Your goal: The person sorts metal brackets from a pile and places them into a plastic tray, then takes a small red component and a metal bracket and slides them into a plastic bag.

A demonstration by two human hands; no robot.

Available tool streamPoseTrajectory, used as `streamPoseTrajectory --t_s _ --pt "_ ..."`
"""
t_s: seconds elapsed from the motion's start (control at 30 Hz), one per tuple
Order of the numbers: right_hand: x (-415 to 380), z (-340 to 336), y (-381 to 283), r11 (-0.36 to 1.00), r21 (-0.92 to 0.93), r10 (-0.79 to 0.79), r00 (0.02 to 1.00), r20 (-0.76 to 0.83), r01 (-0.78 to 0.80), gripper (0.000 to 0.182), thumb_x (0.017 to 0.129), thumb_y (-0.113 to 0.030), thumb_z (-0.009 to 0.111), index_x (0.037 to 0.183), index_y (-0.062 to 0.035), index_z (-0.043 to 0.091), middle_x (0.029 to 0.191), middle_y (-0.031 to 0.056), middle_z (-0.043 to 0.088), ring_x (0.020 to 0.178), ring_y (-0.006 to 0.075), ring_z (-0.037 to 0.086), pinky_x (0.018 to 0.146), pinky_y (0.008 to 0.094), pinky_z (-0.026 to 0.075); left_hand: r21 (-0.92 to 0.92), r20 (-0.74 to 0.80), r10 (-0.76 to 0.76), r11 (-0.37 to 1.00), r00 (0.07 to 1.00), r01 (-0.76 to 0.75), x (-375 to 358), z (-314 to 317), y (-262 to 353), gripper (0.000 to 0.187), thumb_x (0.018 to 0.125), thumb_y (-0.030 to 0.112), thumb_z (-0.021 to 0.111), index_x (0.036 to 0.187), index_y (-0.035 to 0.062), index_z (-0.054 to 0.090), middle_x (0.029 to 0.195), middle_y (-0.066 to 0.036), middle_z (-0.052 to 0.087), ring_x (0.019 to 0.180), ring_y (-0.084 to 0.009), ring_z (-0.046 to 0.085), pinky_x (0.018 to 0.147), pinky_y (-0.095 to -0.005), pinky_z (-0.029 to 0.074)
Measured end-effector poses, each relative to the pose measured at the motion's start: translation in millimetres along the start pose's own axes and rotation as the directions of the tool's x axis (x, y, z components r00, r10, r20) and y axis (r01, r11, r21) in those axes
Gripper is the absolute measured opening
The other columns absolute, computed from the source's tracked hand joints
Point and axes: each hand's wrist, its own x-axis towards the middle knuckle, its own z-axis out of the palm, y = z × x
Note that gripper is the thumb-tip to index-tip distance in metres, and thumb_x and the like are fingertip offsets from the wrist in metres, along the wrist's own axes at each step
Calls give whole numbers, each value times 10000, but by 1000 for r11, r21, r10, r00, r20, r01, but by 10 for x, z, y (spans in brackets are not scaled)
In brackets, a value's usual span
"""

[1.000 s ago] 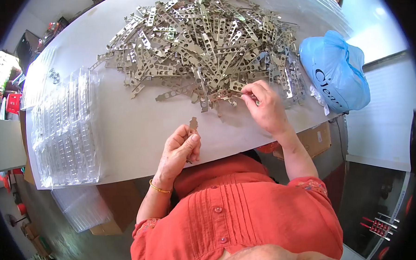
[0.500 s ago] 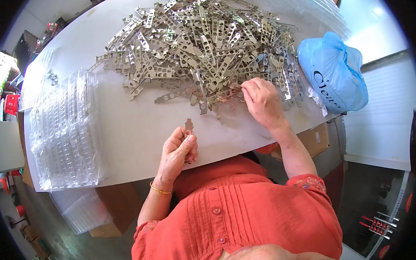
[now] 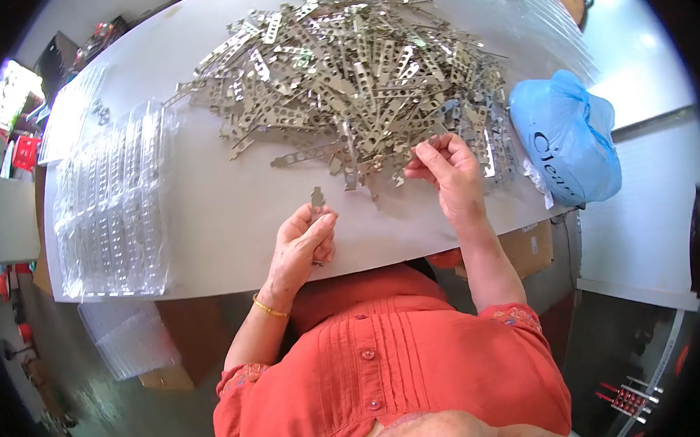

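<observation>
Metal strips (image 3: 356, 70), thin and punched with holes, lie heaped across the upper centre of a white surface (image 3: 217, 213). The right hand (image 3: 446, 172) reaches the heap's lower edge, fingers pinched on one strip there. The left hand (image 3: 306, 244), below centre, holds a small metal piece (image 3: 317, 199) upright, fingers closed around it. Clear plastic trays (image 3: 108, 208) lie at left; a blue bag (image 3: 568, 138) sits at right.

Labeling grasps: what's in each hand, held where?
Left hand: a small metal strip, pinched at its lower end, top sticking up. Right hand: fingers on a strip at the edge of the pile of perforated metal strips; grip point unclear.
</observation>
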Motion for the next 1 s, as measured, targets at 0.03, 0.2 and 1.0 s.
streamPoseTrajectory --t_s 0.03,0.2,1.0 --pt "-60 52 48 1000 4 27 999 40 -27 133 950 -101 668 973 -35 555 887 66 661 779 145 683 708 288 617 2 -20 0 1000 1000 0 4 10 9 139 1018 182 578 1065 51 576 661 37 434 528 -63 385 512 -239 363" --pt "-301 318 176 992 21 122 978 167 -127 116 959 -79 655 984 -28 554 892 70 665 786 140 682 715 292 618 36 44 -40 999 998 38 35 76 13 197 1020 195 583 1125 28 587 650 55 426 516 -47 374 503 -234 372" --pt "-526 259 218 420 -326 -397 495 773 847 250 805 -4 714 1044 -14 641 1110 130 663 948 266 683 795 333 574 -281 131 -100 951 986 133 106 0 -51 81 1006 154 592 989 74 594 592 44 407 454 -68 350 431 -250 324"
